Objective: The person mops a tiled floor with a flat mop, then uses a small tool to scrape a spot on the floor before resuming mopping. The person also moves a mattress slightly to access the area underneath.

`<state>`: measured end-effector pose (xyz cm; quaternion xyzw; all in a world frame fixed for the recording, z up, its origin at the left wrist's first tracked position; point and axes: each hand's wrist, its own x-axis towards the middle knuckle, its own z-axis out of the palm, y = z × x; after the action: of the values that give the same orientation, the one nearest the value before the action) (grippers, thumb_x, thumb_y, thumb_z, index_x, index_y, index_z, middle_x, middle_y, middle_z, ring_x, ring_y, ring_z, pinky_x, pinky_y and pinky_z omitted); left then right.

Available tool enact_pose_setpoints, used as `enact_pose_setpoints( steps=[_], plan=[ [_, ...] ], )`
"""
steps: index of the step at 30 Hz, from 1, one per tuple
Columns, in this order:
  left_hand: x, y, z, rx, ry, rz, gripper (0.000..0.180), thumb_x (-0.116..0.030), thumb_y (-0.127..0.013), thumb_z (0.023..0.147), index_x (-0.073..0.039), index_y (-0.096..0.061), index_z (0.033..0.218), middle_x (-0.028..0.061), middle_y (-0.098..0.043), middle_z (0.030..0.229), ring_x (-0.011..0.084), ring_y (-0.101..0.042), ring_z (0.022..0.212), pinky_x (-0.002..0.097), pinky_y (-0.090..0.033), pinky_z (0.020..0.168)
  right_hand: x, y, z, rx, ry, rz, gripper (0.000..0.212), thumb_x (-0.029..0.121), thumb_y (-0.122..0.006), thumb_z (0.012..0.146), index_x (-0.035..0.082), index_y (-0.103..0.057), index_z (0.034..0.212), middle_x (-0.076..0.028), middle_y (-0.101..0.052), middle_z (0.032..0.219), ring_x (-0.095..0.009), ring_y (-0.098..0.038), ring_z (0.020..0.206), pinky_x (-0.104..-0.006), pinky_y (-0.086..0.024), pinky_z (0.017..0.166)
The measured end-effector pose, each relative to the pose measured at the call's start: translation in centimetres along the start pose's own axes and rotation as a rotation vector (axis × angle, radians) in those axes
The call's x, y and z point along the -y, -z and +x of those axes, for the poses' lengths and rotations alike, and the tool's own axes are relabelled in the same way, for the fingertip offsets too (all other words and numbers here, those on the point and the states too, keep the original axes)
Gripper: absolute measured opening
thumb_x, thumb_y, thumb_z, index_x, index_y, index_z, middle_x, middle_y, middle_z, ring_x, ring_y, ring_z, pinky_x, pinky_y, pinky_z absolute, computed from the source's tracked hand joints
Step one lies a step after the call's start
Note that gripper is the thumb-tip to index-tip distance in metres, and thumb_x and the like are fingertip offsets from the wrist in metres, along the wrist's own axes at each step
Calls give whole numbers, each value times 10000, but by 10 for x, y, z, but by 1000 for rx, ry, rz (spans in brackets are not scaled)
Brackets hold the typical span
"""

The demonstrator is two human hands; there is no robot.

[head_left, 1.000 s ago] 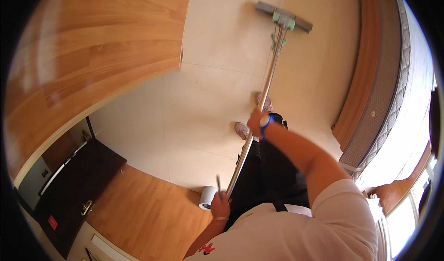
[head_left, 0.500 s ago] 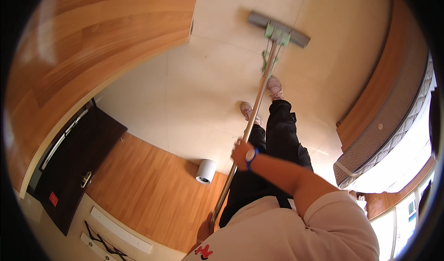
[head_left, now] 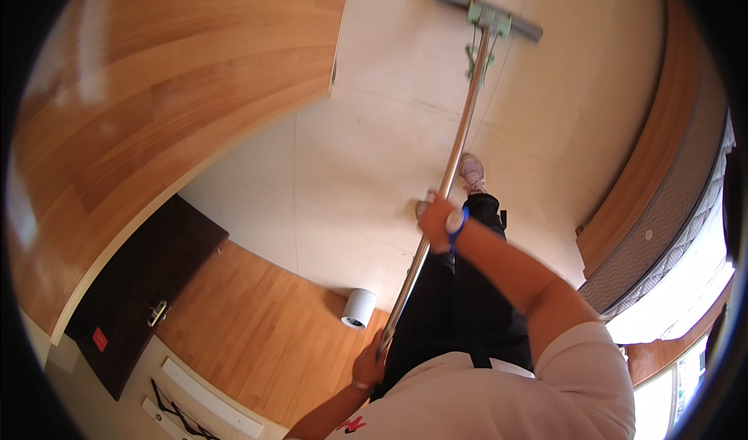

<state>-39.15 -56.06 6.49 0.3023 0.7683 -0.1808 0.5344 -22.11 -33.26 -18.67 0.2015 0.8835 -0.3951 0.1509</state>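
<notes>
A sponge mop with a long metal pole (head_left: 467,120) runs from my body out over the pale floor. Its wide grey head (head_left: 522,29) with a green bracket (head_left: 488,19) rests on the tiles at the far end. My right hand (head_left: 436,220), wearing a blue-strapped watch (head_left: 456,222) on the wrist, is closed around the middle of the pole. Lower down, my left hand (head_left: 368,364) wraps the pole near its top end, close to my left hip. Green levers (head_left: 477,62) hang beside the pole just behind the head.
Wood-fronted furniture (head_left: 195,74) fills the left side. A bed with a wooden base (head_left: 647,151) and mattress (head_left: 650,261) lines the right. A white cylindrical bin (head_left: 359,308) stands left of my legs, and a dark door (head_left: 148,284) is at lower left.
The mop head has slid farther forward and slightly right. Both my hands have moved forward with the pole, and the left hand and forearm now show more fully.
</notes>
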Motion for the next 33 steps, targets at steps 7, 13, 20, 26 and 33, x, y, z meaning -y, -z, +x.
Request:
enact_pose_setpoints(
  steps=[7, 13, 20, 26, 33],
  plan=[
    [-146, 11, 164, -99, -279, -527, 409, -233, -478, 898, -121, -420, 1286, 72, -605, 730, 142, -522, 563, 265, -445, 555, -193, 70, 34, -420, -465, -323, 313, 224, -611, 682, 187, -613, 994, -36, -547, 1113, -199, -413, 1159, -467, -222, 1036],
    [-117, 36, 171, -103, -303, -545, 392, -255, -459, 922, -106, -432, 1284, 40, -599, 712, 85, -496, 521, 227, -443, 545, -165, 91, 70, -113, -512, -223, 348, 244, -688, 670, 205, -627, 1010, -44, -537, 1080, -222, -385, 1177, -481, -298, 988],
    [87, 31, 112, -23, -279, -401, 424, -160, -444, 916, -110, -374, 1332, -9, -517, 716, 51, -448, 560, 192, -399, 510, 16, -33, 125, -76, -388, -28, 268, 240, -694, 667, 152, -672, 919, -39, -578, 1061, -250, -430, 1099, -379, -487, 773],
    [267, 93, -14, -6, 89, 76, 393, -215, -458, 903, -128, -418, 1285, 132, -593, 789, 242, -579, 667, 333, -456, 611, 250, -171, 188, 58, 23, 272, 264, 223, -664, 551, 127, -687, 796, -108, -651, 897, -292, -589, 933, -381, -485, 814],
    [430, 101, -130, 60, 157, 397, 415, -271, -531, 845, -154, -473, 1239, 131, -636, 753, 297, -623, 658, 374, -482, 560, 398, -167, 145, 178, 222, 435, 283, 240, -589, 696, 111, -627, 945, -81, -618, 984, -276, -544, 974, -388, -479, 789]
  ],
)
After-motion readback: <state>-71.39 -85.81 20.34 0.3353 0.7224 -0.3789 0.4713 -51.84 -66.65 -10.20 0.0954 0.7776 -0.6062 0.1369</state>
